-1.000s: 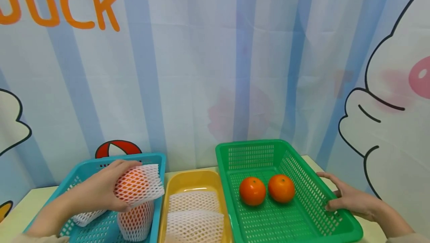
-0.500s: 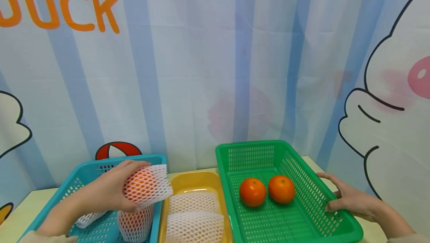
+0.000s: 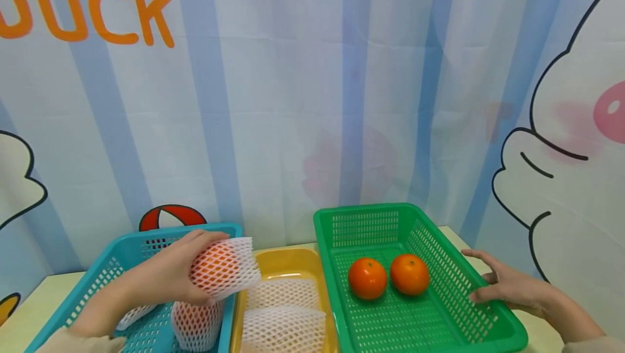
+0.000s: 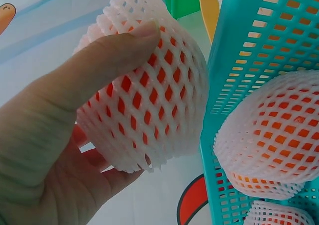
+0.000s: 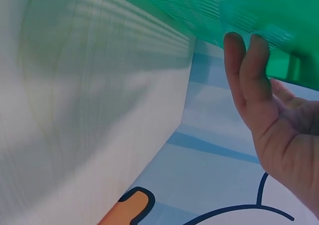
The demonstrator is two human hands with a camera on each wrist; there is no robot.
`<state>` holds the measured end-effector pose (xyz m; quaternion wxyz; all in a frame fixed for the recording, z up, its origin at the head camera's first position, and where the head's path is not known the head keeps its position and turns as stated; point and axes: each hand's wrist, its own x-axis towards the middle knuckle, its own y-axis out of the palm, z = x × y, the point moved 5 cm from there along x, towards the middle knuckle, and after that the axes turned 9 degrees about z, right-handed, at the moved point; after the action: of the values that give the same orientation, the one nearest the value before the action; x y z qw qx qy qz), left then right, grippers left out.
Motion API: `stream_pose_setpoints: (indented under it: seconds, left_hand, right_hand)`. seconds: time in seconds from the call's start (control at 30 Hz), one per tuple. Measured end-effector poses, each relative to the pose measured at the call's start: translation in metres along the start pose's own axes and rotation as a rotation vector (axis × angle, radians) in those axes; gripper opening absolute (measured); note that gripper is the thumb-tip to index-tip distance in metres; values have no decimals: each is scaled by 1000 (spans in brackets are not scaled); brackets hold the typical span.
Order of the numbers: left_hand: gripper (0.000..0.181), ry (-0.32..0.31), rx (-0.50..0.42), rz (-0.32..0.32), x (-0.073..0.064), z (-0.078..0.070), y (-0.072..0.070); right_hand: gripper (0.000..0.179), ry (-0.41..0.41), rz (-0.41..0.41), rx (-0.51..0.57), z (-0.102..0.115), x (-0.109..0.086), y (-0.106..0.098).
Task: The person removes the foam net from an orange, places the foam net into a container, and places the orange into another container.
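Observation:
An orange wrapped in a white foam net (image 3: 222,269) is in my left hand (image 3: 166,274), held above the right side of the blue basket (image 3: 114,242). In the left wrist view, my thumb (image 4: 114,53) lies across the net and fingers reach behind it. Below it, another netted orange (image 3: 197,323) sits in the blue basket. On the right, my right hand (image 3: 517,288) holds the side of the green basket (image 3: 363,213), thumb over the rim. The right wrist view shows two fingertips (image 5: 256,46) at its outer wall. Two bare oranges (image 3: 367,278) lie inside this basket.
Between the baskets stands a yellow tray (image 3: 288,257) with white foam nets (image 3: 283,326) in it. A pale tabletop (image 3: 65,282) carries all three containers. Behind hangs a striped curtain (image 3: 283,98) with cartoon prints, close to the baskets' back rims.
My left hand has moved to the right with the netted orange, toward the yellow tray. My right hand stays at the green basket's side with hardly any shift.

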<state>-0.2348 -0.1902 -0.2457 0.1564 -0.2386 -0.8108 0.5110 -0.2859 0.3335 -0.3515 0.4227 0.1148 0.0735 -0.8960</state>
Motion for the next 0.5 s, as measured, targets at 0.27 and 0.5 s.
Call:
stream_pose_setpoints:
  seconds: [0.27, 0.5]
  left_hand:
    - [91, -36, 4, 14, 2, -4, 0]
    - [92, -33, 9, 16, 3, -7, 1]
  right_hand:
    - [82, 102, -169, -159, 10, -7, -4]
    - [75, 143, -229, -234, 27, -14, -10]
